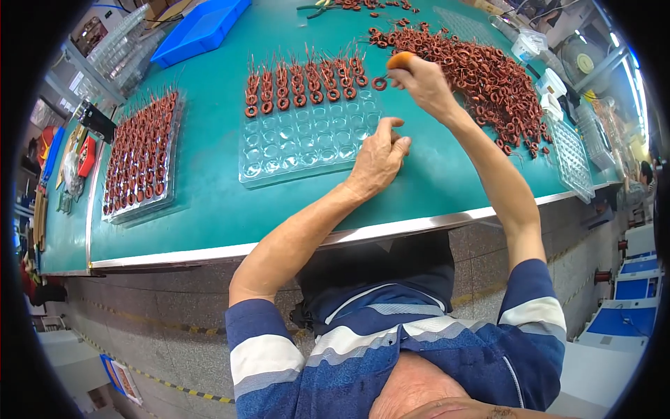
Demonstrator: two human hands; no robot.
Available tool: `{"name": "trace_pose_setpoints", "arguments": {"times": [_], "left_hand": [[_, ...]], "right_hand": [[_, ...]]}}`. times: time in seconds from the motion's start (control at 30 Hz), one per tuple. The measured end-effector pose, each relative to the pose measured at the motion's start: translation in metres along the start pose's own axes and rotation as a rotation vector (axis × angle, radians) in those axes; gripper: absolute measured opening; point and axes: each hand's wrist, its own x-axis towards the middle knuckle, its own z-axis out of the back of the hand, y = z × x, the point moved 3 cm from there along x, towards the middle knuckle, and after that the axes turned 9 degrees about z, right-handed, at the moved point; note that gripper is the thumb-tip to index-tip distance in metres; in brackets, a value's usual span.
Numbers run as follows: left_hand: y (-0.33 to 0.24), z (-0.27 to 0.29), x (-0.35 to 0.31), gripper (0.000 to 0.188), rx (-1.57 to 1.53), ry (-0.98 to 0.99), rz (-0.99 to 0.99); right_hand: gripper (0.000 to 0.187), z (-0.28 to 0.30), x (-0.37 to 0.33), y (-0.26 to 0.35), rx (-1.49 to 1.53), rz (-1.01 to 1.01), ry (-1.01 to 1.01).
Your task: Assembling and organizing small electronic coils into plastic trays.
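Observation:
My right hand [426, 84] is closed, its fingertips pinched at a reddish-brown wound ring coil [379, 84] just right of the filled rows. Something orange [400, 61] shows at its fingers; I cannot tell whether it is a finger cover or a held piece. Beside the lower right edge of a clear plastic tray [300, 172] my left hand [379, 159] rests with thumb and forefinger apart and nothing visible between them. The tray's far rows hold ring coils [300, 87] with their wire leads pointing up and away; its nearer round pockets hold none.
A large heap of loose ring coils [481, 84] covers the right side of the green table [209, 209]. On the left stands a stack of filled trays [143, 150]. A blue bin [199, 31], pliers [317, 8] and a clear tray [572, 160] lie farther out.

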Motion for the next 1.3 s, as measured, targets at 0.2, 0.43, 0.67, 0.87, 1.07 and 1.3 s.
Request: {"name": "trace_pose_setpoints", "arguments": {"times": [0.2, 0.43, 0.67, 0.87, 1.07, 1.3], "left_hand": [[-0.003, -0.003, 0.001, 0.03, -0.048, 0.034, 0.003], [-0.005, 0.009, -0.002, 0.029, -0.072, 0.055, 0.026], [-0.012, -0.005, 0.008, 0.026, -0.008, 0.056, -0.034], [0.0, 0.002, -0.002, 0.023, -0.078, 0.094, -0.005], [0.0, -0.003, -0.005, 0.024, -0.12, 0.098, 0.066], [-0.016, 0.006, 0.01, 0.035, -0.39, 0.129, 0.097]], "right_hand": [[0.019, -0.034, 0.03, -0.043, -0.163, 0.066, 0.335], [0.035, 0.021, 0.04, -0.054, -0.621, 0.202, 0.232], [0.01, 0.073, -0.043, -0.124, -1.146, 0.144, 0.667], [0.01, 0.073, -0.045, -0.119, -1.205, 0.471, 0.517], [0.01, 0.128, -0.034, -0.092, -0.937, 0.303, 0.069], [0.021, 0.137, -0.047, -0.024, -0.073, -0.156, -0.309]]}}
